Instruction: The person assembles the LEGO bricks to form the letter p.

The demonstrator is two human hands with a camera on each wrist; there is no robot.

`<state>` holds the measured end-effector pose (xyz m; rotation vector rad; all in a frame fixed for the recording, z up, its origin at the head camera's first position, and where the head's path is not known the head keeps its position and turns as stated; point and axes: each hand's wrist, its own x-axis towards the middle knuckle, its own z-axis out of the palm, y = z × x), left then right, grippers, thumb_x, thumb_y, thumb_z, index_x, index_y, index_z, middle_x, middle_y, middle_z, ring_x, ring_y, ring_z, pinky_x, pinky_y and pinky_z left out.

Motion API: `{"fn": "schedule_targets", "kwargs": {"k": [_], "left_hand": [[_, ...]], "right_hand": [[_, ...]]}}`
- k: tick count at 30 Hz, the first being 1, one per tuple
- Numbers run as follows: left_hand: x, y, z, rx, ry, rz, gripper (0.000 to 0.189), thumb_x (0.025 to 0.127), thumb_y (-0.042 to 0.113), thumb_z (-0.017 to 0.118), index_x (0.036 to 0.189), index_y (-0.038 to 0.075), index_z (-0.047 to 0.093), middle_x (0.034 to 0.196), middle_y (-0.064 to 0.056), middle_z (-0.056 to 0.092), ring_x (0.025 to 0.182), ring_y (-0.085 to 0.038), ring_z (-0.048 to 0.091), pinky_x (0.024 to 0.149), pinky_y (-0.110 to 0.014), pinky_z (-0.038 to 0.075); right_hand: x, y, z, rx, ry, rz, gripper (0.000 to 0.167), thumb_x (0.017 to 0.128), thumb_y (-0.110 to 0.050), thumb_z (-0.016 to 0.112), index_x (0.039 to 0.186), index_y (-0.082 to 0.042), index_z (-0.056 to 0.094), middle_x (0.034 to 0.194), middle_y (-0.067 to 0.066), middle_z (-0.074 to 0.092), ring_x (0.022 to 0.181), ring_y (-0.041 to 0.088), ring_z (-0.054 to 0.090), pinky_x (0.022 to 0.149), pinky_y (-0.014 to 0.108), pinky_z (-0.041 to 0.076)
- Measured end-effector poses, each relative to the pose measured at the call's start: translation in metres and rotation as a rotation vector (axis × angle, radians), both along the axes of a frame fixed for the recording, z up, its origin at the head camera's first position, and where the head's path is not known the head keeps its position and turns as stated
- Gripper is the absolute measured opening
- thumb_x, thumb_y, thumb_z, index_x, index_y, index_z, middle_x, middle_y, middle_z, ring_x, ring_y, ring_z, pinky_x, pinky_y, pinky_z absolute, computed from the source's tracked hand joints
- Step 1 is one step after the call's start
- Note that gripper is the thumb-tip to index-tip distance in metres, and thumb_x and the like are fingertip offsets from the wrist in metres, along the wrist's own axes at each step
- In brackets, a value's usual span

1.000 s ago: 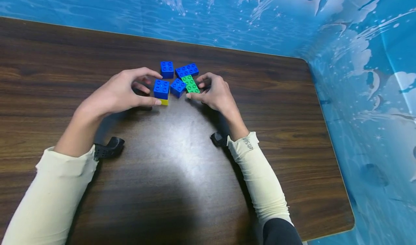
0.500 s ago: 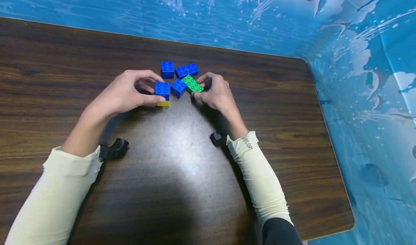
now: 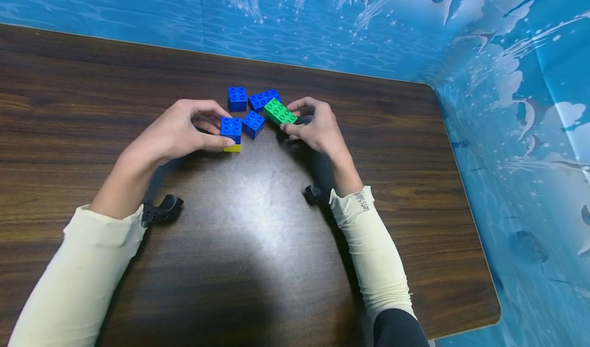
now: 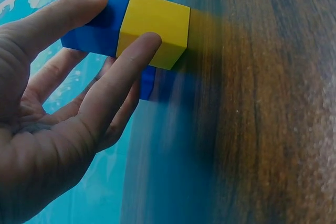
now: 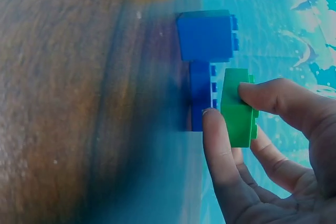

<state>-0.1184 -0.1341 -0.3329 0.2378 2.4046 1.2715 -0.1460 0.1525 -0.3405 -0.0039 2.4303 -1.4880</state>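
My left hand (image 3: 186, 129) pinches a stack on the table: a square blue brick (image 3: 231, 128) on top of a yellow brick (image 4: 155, 27). In the left wrist view the thumb lies on the blue brick and a finger on the yellow one. With thumb and fingers my right hand (image 3: 315, 124) grips a long green brick (image 3: 280, 112), raised off the table in the right wrist view. Between the hands sits a small blue brick (image 3: 253, 124). Behind the green brick, partly covered by it in the head view, lies a long blue brick (image 3: 260, 100).
Another square blue brick (image 3: 237, 99) stands behind the left hand's stack. The dark wooden table (image 3: 258, 265) ends at the back and right against a blue sea-patterned sheet (image 3: 138, 14). Both wrists carry black camera mounts (image 3: 163, 210).
The right hand has taken hold of the green brick, lifting and turning it back and to the right. The left hand's fingers have closed on the stack, which has shifted slightly right.
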Motion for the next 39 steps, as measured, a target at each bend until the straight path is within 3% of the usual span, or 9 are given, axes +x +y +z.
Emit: {"fn": "schedule_targets", "kwargs": {"k": [7,15,19,23,28,39], "left_hand": [[0.0,0.001,-0.001,0.021,-0.03,0.025,0.041,0.09,0.024,0.091,0.124,0.012,0.073,0.139,-0.014,0.064,0.11,-0.026,0.07,0.071,-0.026,0.056],[0.002,0.004,0.0,0.059,-0.052,0.027,0.036,0.088,0.02,0.092,0.119,0.011,0.075,0.122,-0.013,0.073,0.093,-0.013,0.072,0.073,-0.031,0.058],[0.002,0.004,-0.001,0.08,-0.066,0.04,0.036,0.087,0.017,0.092,0.118,0.009,0.074,0.116,-0.014,0.076,0.09,-0.012,0.074,0.072,-0.03,0.059],[0.002,0.003,-0.002,0.077,-0.07,0.047,0.037,0.086,0.019,0.093,0.117,0.01,0.075,0.122,-0.015,0.074,0.094,-0.013,0.073,0.072,-0.029,0.059],[0.002,0.003,-0.003,0.083,-0.089,0.057,0.038,0.086,0.02,0.093,0.118,0.01,0.075,0.12,-0.014,0.075,0.094,-0.014,0.073,0.072,-0.029,0.06],[0.003,0.004,-0.002,0.144,-0.115,0.073,0.032,0.086,0.015,0.092,0.11,0.008,0.071,0.101,-0.006,0.077,0.088,-0.013,0.074,0.072,-0.029,0.061]], "right_hand": [[0.003,0.003,0.004,-0.103,0.012,0.008,0.038,0.093,0.004,0.08,0.129,-0.001,0.068,0.125,0.017,0.065,0.085,0.03,0.079,0.082,0.043,0.066],[0.009,0.002,0.016,-0.193,0.03,0.055,0.038,0.092,0.006,0.079,0.128,-0.002,0.07,0.12,0.014,0.064,0.099,0.048,0.078,0.085,0.044,0.066],[0.013,-0.001,0.022,-0.227,0.056,0.09,0.038,0.092,0.007,0.079,0.127,-0.001,0.07,0.119,0.014,0.066,0.1,0.051,0.076,0.085,0.047,0.066],[0.015,-0.006,0.026,-0.263,0.068,0.121,0.037,0.09,0.009,0.079,0.126,0.0,0.071,0.116,0.014,0.068,0.099,0.053,0.076,0.087,0.05,0.065],[0.017,-0.011,0.03,-0.293,0.071,0.151,0.036,0.09,0.009,0.08,0.124,0.001,0.071,0.114,0.014,0.069,0.092,0.05,0.077,0.088,0.052,0.065],[0.02,-0.024,0.033,-0.307,0.032,0.237,0.037,0.09,0.006,0.081,0.125,-0.001,0.072,0.116,0.013,0.07,0.097,0.056,0.074,0.084,0.036,0.064]]}}
